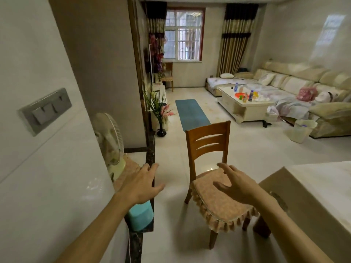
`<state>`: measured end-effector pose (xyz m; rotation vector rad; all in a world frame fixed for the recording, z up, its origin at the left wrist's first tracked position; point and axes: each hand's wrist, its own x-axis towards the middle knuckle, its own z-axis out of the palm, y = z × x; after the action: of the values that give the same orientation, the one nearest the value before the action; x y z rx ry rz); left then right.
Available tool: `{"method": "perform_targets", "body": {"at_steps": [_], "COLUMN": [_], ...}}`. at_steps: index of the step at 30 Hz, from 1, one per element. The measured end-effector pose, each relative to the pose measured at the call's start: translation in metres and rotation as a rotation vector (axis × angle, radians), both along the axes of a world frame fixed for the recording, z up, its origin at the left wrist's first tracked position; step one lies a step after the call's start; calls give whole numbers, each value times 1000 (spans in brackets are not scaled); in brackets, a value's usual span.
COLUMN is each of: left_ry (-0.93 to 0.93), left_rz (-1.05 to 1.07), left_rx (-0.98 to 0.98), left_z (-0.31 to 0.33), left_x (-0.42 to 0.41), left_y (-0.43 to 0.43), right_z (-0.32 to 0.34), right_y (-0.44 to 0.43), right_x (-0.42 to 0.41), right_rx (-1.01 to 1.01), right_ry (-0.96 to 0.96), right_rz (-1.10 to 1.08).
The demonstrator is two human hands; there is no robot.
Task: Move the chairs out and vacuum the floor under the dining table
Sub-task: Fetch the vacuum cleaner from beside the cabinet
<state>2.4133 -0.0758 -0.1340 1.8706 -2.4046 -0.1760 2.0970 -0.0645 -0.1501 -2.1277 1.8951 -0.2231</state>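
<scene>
Two hands are out in front of you and both are empty. Your left hand [141, 184] hovers with fingers spread over the pale tiled floor [171, 215], near the dark threshold strip by the wall. Your right hand [235, 185] hangs over the seat of the wooden dining chair [208, 143], fingers loosely splayed and gripping nothing; whether the palm touches the cushion I cannot tell.

The chair stands upright on open floor, clear of the dining table [313, 190], whose pale corner fills the lower right. The chair's front right leg is just beside the table's dark leg, so it has probably been drawn out only partway, or set where it leaves a lane between the table and the wall. Its back faces the living room and its seat faces you, so you can take hold of the seat edge or reach across to the back rail.

The chair is orange-brown wood with three curved slats in the back. A peach patterned seat cover [218, 202] with a pleated frill drapes over the seat. It looks loose, so judge it likely to slip if you pull by the fabric; grip the wood instead.

A standing fan [109, 141] leans at the wall corner to your left, with a turquoise block [141, 218] below your left wrist. No vacuum cleaner is in view.
</scene>
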Motion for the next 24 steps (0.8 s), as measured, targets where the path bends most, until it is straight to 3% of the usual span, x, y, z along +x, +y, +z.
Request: {"method": "perform_targets", "body": {"at_steps": [7, 24], "left_ry": [0, 10], "left_rz": [111, 37], "left_rx": [29, -16], "left_z": [4, 19], "left_x": [21, 66], "left_y": [-124, -501], "right_z": [18, 49], "right_y": [-145, -517], "right_x": [29, 92], "right_rx": [-6, -27], "right_ry": [-18, 30], "right_rz": [75, 72]}}
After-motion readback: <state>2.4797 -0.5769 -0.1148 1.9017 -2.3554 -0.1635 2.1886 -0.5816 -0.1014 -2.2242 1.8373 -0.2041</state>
